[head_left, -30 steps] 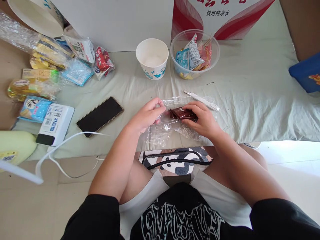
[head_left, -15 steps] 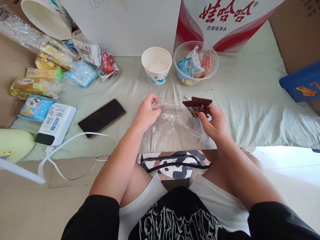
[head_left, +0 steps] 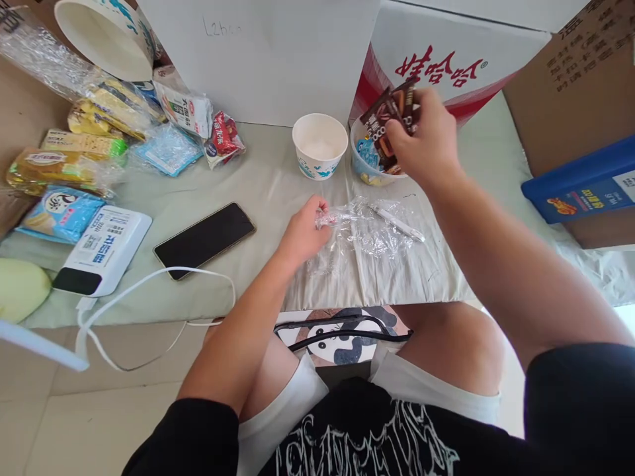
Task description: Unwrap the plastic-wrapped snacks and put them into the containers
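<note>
Brown snack packets (head_left: 381,129) are gripped between the thumb and fingers of my right hand (head_left: 426,135), above the clear plastic bowl (head_left: 355,153). Blue and other wrapped snacks show in the bowl beneath them; the rest of its inside is hidden. My left hand (head_left: 307,228) pinches the end of a clear plastic bag (head_left: 367,231) that lies crumpled on the cloth. A thin white tool (head_left: 399,221), its kind unclear, lies at the bag. Just left of the bowl stands a white paper cup (head_left: 320,147) with a blue pattern.
A black phone (head_left: 204,239) lies to the left, beside a white power bank (head_left: 106,248) with a looping cable. Several wrapped snacks (head_left: 64,168) are piled at the far left. Cartons (head_left: 278,59) stand behind, and a blue package (head_left: 585,182) is at the right.
My right hand has moved forward with the brown packets, from over the plastic bag to above the bowl. My left hand still pinches the bag. The white tool now shows more fully.
</note>
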Tool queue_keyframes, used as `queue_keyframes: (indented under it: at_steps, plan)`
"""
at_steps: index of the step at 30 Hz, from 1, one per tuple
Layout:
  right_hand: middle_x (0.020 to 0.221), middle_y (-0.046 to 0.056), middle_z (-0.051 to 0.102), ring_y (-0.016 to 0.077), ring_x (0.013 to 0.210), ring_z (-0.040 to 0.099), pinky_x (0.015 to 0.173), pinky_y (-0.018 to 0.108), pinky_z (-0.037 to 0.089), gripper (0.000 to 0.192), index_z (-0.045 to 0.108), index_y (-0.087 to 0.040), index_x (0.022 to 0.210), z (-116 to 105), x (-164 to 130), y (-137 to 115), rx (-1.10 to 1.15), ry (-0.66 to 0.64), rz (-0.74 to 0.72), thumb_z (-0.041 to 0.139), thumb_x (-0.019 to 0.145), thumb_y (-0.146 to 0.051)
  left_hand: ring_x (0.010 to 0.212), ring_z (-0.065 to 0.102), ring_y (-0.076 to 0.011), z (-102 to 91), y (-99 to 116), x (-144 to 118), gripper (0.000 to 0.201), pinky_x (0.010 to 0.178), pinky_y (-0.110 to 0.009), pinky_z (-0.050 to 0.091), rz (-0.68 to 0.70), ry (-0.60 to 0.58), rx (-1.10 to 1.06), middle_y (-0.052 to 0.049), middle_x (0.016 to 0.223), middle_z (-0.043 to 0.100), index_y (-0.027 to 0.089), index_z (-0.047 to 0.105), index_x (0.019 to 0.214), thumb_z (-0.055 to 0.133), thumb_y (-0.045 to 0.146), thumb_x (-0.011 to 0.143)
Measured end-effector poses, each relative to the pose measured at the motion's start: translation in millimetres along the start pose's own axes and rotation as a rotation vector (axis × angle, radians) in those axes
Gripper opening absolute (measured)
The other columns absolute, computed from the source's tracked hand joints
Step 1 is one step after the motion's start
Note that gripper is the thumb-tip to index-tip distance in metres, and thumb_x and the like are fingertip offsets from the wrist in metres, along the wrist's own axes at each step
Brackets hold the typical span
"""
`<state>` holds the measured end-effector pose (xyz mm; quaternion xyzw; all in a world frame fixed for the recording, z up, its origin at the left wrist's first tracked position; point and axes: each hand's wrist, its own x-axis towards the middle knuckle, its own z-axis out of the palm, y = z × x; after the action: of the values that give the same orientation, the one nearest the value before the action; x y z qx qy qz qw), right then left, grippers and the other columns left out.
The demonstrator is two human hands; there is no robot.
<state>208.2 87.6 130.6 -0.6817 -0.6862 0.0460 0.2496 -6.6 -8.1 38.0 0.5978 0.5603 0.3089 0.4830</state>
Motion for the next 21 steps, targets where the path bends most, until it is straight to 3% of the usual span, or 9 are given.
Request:
queue_keyframes:
  at_steps: [3,5,11,15,18,21]
  plan:
    - [0.126,0.019,0.069,0.0415,0.117,0.065,0.099,0.061,0.051,0.041,0.053,-0.021,0.123,17.4,22.6,-3.8,-0.163,-0.113,-0.015,0.065,0.089,-0.041,0.057,0.040,-0.0102,-0.7,5.3,-3.6,0.032,0.060,-0.026,0.032,-0.012,-0.008,0.019,0.004,0.088,0.067,0.026,0.046,0.097,0.058,0.005,0.076]
    - [0.121,0.020,0.069,0.0429,0.113,0.065,0.096,0.063,0.052,0.039,0.056,-0.022,0.116,29.7,28.5,2.6,-0.221,-0.138,-0.052,0.067,0.088,-0.046,0.060,0.043,-0.0110,-1.8,8.2,-6.2,0.032,0.062,-0.027,0.033,-0.006,-0.006,0.038,0.003,0.089,0.067,0.026,0.045,0.096,0.057,0.004,0.076]
    - [0.130,0.021,0.066,0.0432,0.127,0.058,0.103,0.066,0.047,0.033,0.066,-0.019,0.107,40.2,30.3,4.4,-0.359,-0.239,-0.216,0.045,0.100,-0.044,0.063,0.043,-0.0122,-6.4,10.9,-12.4,0.029,0.063,-0.029,0.033,0.023,0.019,0.029,0.000,0.092,0.067,0.025,0.044,0.094,0.056,0.004,0.077]
    - [0.122,0.018,0.071,0.0370,0.115,0.065,0.097,0.059,0.051,0.027,0.066,-0.020,0.105,37.1,38.0,-4.3,-0.474,-0.326,-0.216,0.044,0.101,-0.036,0.058,0.038,-0.0111,-7.2,12.2,-14.7,0.029,0.061,-0.029,0.031,-0.007,0.001,0.025,0.001,0.089,0.064,0.026,0.043,0.094,0.057,0.006,0.078]
    - [0.104,0.012,0.072,0.0278,0.100,0.066,0.089,0.048,0.056,0.020,0.064,-0.021,0.093,41.6,51.2,-1.2,-0.457,-0.247,-0.284,0.050,0.097,-0.034,0.057,0.037,-0.0105,-6.2,13.6,-15.3,0.029,0.060,-0.029,0.030,-0.015,-0.007,0.040,0.001,0.090,0.065,0.026,0.043,0.093,0.057,0.006,0.078]
    - [0.099,0.011,0.070,0.0255,0.098,0.065,0.090,0.048,0.057,0.025,0.059,-0.024,0.078,50.5,64.6,6.0,-0.438,-0.207,-0.362,0.048,0.097,-0.036,0.059,0.039,-0.0111,-5.2,13.9,-14.8,0.029,0.062,-0.029,0.031,-0.002,-0.007,0.054,0.001,0.093,0.067,0.026,0.042,0.094,0.056,0.005,0.079]
